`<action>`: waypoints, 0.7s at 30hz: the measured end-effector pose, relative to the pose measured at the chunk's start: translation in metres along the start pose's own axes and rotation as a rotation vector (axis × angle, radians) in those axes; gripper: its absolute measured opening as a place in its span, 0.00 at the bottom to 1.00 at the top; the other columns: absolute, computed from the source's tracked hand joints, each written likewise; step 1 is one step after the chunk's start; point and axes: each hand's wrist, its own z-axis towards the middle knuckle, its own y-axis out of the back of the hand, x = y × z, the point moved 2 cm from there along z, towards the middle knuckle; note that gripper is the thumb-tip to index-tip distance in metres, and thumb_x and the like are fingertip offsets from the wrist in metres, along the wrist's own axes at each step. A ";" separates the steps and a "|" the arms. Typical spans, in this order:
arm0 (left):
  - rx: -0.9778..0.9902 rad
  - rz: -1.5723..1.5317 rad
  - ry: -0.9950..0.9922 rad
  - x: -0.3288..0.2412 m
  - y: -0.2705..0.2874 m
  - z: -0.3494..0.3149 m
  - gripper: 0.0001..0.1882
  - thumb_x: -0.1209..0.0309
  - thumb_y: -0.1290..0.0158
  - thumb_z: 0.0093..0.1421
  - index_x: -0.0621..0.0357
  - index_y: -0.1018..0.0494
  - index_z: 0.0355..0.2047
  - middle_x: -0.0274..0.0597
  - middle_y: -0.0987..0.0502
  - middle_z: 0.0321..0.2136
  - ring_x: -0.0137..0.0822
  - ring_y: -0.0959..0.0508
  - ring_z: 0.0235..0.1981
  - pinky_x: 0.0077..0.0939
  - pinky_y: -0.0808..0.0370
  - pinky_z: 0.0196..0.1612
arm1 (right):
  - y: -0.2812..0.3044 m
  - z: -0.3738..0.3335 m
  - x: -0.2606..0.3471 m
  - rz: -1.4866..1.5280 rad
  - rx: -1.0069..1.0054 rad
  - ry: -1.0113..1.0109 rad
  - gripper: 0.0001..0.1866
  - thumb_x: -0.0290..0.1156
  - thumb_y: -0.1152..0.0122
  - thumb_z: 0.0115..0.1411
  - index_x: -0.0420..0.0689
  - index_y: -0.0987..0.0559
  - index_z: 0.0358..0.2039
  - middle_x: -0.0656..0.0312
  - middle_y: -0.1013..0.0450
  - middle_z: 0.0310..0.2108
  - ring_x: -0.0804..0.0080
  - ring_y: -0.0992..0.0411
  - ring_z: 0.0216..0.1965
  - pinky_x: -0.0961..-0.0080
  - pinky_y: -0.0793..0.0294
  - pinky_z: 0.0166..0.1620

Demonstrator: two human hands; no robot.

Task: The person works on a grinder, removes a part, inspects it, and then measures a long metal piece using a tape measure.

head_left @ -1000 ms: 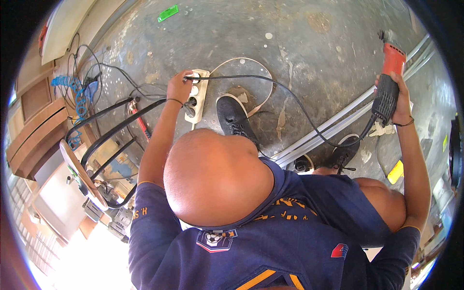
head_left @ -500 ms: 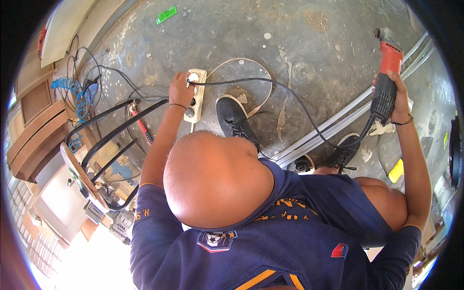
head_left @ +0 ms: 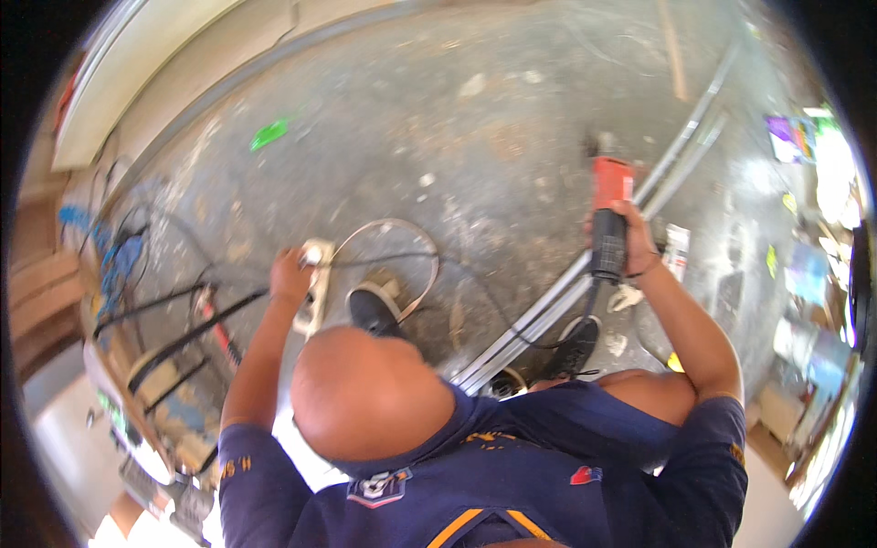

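Clearly, the red-black power tool [head_left: 608, 228] lies within the right fingers [head_left: 625, 209].

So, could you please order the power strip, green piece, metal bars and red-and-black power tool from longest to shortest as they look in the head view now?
1. Metal bars
2. Red-and-black power tool, partly covered by the right hand
3. Power strip, partly covered by the left hand
4. Green piece

Tool tip [head_left: 596, 146] blurred; left fingers [head_left: 290, 262] blurred, partly hiding power strip [head_left: 317, 297].
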 end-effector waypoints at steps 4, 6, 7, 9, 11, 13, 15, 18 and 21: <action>0.047 0.171 -0.186 -0.009 0.008 0.000 0.15 0.73 0.43 0.44 0.60 0.28 0.34 0.52 0.28 0.33 0.52 0.28 0.39 0.40 0.30 0.41 | 0.002 0.020 -0.003 0.068 0.038 -0.088 0.24 0.48 0.43 0.48 0.36 0.28 0.34 0.54 0.27 0.26 0.66 0.26 0.25 0.70 0.23 0.30; 0.135 0.256 -0.170 -0.012 0.007 0.008 0.14 0.74 0.43 0.44 0.61 0.28 0.33 0.52 0.28 0.33 0.52 0.28 0.39 0.39 0.30 0.41 | 0.002 0.022 -0.002 0.093 0.042 -0.072 0.25 0.47 0.43 0.47 0.36 0.28 0.34 0.54 0.27 0.27 0.66 0.26 0.25 0.70 0.23 0.30; 0.149 0.270 -0.180 -0.015 0.007 0.011 0.14 0.74 0.43 0.43 0.61 0.28 0.33 0.52 0.28 0.33 0.52 0.28 0.39 0.39 0.30 0.41 | 0.001 0.022 -0.001 0.108 0.053 -0.064 0.25 0.47 0.43 0.47 0.36 0.28 0.34 0.55 0.27 0.28 0.66 0.26 0.26 0.70 0.23 0.30; 0.176 0.301 -0.197 -0.020 0.009 0.014 0.14 0.73 0.43 0.43 0.61 0.28 0.34 0.51 0.27 0.34 0.51 0.28 0.39 0.39 0.30 0.41 | 0.002 0.021 0.000 0.102 0.000 -0.061 0.26 0.49 0.42 0.46 0.36 0.28 0.34 0.55 0.27 0.28 0.66 0.26 0.25 0.70 0.23 0.29; 0.123 0.337 -0.231 -0.011 0.004 0.014 0.14 0.72 0.43 0.43 0.61 0.28 0.33 0.51 0.27 0.34 0.51 0.27 0.38 0.40 0.29 0.41 | 0.006 0.025 0.000 0.138 -0.006 -0.054 0.26 0.48 0.42 0.46 0.35 0.28 0.34 0.55 0.27 0.28 0.66 0.26 0.25 0.70 0.23 0.29; 0.086 0.374 -0.275 -0.011 0.001 0.019 0.14 0.71 0.43 0.43 0.60 0.27 0.33 0.51 0.27 0.34 0.51 0.27 0.37 0.40 0.29 0.41 | 0.017 0.025 0.001 0.127 0.023 -0.026 0.24 0.46 0.41 0.47 0.37 0.28 0.34 0.56 0.27 0.28 0.67 0.26 0.26 0.70 0.23 0.30; 0.100 0.399 -0.235 -0.003 -0.001 0.021 0.15 0.71 0.43 0.43 0.60 0.27 0.33 0.51 0.26 0.34 0.50 0.27 0.38 0.40 0.29 0.42 | 0.021 0.040 0.007 0.109 0.037 0.003 0.22 0.45 0.41 0.47 0.38 0.29 0.34 0.55 0.27 0.28 0.67 0.26 0.26 0.70 0.24 0.30; 0.171 0.439 -0.138 -0.015 0.004 0.019 0.15 0.70 0.43 0.43 0.61 0.28 0.33 0.51 0.26 0.33 0.51 0.27 0.38 0.41 0.30 0.43 | 0.025 0.059 0.018 0.113 0.063 0.018 0.22 0.44 0.41 0.47 0.38 0.29 0.34 0.55 0.27 0.27 0.66 0.26 0.26 0.70 0.24 0.30; 0.195 0.410 -0.067 -0.021 -0.004 0.021 0.18 0.72 0.43 0.43 0.62 0.28 0.37 0.54 0.27 0.36 0.53 0.28 0.41 0.40 0.31 0.46 | 0.034 0.086 0.025 0.148 0.129 0.093 0.24 0.46 0.40 0.46 0.38 0.29 0.35 0.55 0.27 0.29 0.65 0.26 0.28 0.68 0.25 0.32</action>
